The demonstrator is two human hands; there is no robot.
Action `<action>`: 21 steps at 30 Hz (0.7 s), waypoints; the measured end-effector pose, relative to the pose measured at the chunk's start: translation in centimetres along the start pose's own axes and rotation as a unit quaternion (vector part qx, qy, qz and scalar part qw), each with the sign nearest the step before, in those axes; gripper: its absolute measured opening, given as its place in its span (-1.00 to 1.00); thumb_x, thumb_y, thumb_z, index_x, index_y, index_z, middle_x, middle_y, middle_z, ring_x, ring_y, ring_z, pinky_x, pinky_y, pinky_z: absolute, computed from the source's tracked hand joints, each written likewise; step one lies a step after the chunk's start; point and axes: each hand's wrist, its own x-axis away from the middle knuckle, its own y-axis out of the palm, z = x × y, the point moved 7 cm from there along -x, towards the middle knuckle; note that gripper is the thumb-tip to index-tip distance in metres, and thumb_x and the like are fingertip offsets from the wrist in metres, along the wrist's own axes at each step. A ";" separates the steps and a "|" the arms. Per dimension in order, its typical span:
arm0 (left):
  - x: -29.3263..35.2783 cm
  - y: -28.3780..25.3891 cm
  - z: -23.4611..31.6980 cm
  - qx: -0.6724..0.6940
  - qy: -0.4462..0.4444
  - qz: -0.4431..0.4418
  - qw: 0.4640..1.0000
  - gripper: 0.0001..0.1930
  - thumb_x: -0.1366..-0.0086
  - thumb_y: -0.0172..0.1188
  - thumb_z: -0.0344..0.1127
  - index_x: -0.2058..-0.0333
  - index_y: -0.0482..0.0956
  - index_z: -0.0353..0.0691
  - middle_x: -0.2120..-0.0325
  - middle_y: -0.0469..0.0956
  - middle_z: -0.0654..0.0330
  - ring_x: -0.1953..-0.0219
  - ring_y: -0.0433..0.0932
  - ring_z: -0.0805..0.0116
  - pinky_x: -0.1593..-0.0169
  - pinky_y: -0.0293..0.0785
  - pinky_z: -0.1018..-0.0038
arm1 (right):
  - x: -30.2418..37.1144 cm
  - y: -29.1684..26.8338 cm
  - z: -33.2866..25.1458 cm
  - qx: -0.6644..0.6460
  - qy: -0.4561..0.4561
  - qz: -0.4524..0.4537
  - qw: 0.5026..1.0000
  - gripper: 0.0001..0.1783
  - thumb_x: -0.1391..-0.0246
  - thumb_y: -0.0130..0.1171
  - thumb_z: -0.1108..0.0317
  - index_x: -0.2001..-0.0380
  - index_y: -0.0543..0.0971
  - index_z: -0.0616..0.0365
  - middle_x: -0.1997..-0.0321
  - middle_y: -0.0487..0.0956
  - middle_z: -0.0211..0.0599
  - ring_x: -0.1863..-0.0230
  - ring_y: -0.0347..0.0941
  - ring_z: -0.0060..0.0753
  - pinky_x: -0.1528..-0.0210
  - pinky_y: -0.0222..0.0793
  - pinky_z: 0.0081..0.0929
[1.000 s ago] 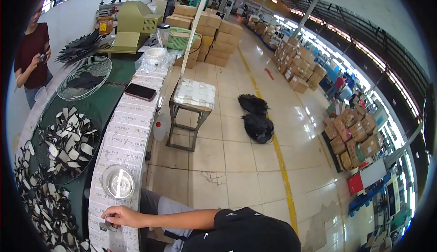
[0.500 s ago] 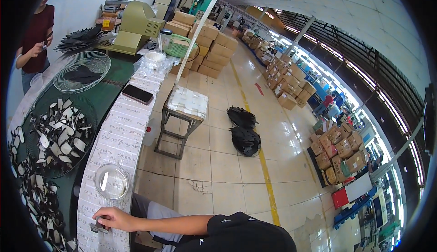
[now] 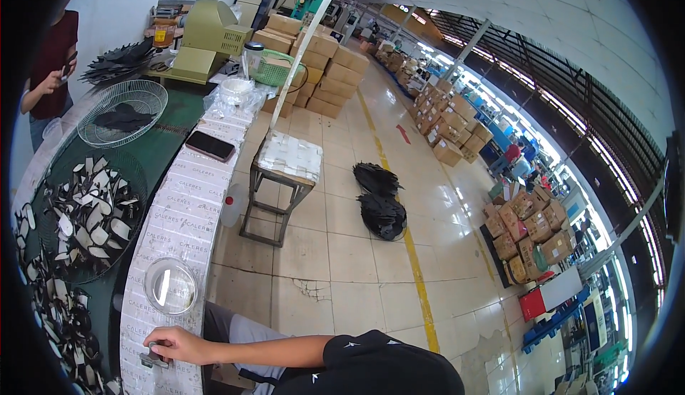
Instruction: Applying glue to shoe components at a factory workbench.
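Observation:
My right hand (image 3: 175,345) rests at the near end of the long table strip, its arm reaching in from the right across the lower edge. Its fingers are pinched on a small dark grey metal-looking piece (image 3: 153,360), whose kind I cannot make out; the fingers partly cover it. Just beyond the hand sits a round clear shallow dish (image 3: 171,286) on the white printed covering (image 3: 171,227). A dark phone (image 3: 210,146) lies farther up the same strip. My left hand is out of view.
Left of the strip, a wire basket (image 3: 134,213) holds black-and-white cut pieces, with more piled nearer (image 3: 68,323). Another wire basket (image 3: 160,102) holds black pieces. A stool (image 3: 291,158) and black bundles (image 3: 382,216) stand on the floor. A person (image 3: 53,74) stands far left.
The view has shifted slightly, so the table and stool sit a little farther left. My right hand stays at the same small piece. The other person's hands have moved slightly.

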 end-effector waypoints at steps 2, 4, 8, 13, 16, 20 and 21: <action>0.1 0.0 0.2 -0.032 0.024 0.035 0.999 -0.85 -0.35 0.07 -0.35 0.27 0.47 -0.35 0.31 0.47 0.13 0.20 0.40 0.24 -0.01 0.42 0.33 | 0.0 0.0 0.0 -0.002 0.003 0.002 1.000 -0.74 -0.29 0.04 0.35 0.06 0.47 0.30 0.29 0.44 -0.37 0.47 0.42 -0.67 0.39 0.40 -0.64; 0.5 1.1 0.0 -0.040 0.022 0.041 0.998 -0.83 -0.35 0.08 -0.33 0.25 0.48 -0.35 0.29 0.48 0.12 0.18 0.40 0.23 -0.02 0.42 0.32 | 0.1 -0.1 0.2 -0.003 0.006 0.004 1.000 -0.74 -0.29 0.03 0.35 0.06 0.47 0.30 0.29 0.44 -0.37 0.46 0.42 -0.67 0.39 0.40 -0.64; 0.2 0.5 0.0 -0.041 0.013 0.028 0.999 -0.79 -0.36 0.08 -0.30 0.21 0.48 -0.37 0.25 0.49 0.10 0.14 0.41 0.21 -0.06 0.41 0.30 | 0.0 -0.1 0.1 -0.003 -0.009 0.004 1.000 -0.75 -0.30 0.03 0.36 0.07 0.47 0.32 0.28 0.43 -0.36 0.47 0.41 -0.66 0.39 0.39 -0.63; 0.5 1.1 0.1 -0.034 0.010 0.034 0.999 -0.79 -0.36 0.08 -0.30 0.20 0.48 -0.37 0.25 0.49 0.10 0.13 0.41 0.19 -0.09 0.41 0.28 | 0.0 0.0 -0.2 -0.004 -0.018 -0.001 1.000 -0.75 -0.29 0.03 0.36 0.07 0.46 0.32 0.29 0.42 -0.36 0.47 0.41 -0.66 0.40 0.38 -0.62; 0.6 1.7 -0.1 -0.031 0.006 0.044 0.999 -0.80 -0.36 0.08 -0.32 0.21 0.47 -0.38 0.26 0.49 0.10 0.12 0.41 0.18 -0.10 0.41 0.27 | 0.0 -0.1 -0.1 0.000 -0.022 0.001 1.000 -0.75 -0.30 0.02 0.36 0.08 0.46 0.31 0.30 0.42 -0.37 0.48 0.41 -0.67 0.41 0.37 -0.63; 0.2 0.5 0.1 -0.008 0.003 0.017 1.000 -0.80 -0.33 0.10 -0.34 0.21 0.47 -0.40 0.27 0.49 0.10 0.09 0.42 0.18 -0.12 0.40 0.27 | 0.0 -0.1 -0.1 0.001 -0.020 0.001 1.000 -0.76 -0.30 0.02 0.35 0.09 0.46 0.30 0.30 0.42 -0.38 0.49 0.41 -0.67 0.42 0.37 -0.62; 0.1 0.2 0.2 -0.008 0.003 0.017 1.000 -0.80 -0.33 0.10 -0.34 0.21 0.47 -0.40 0.27 0.49 0.10 0.09 0.42 0.18 -0.12 0.40 0.27 | 0.0 -0.1 -0.1 0.002 -0.023 0.002 1.000 -0.76 -0.30 0.02 0.35 0.09 0.47 0.30 0.30 0.42 -0.38 0.49 0.41 -0.67 0.43 0.37 -0.62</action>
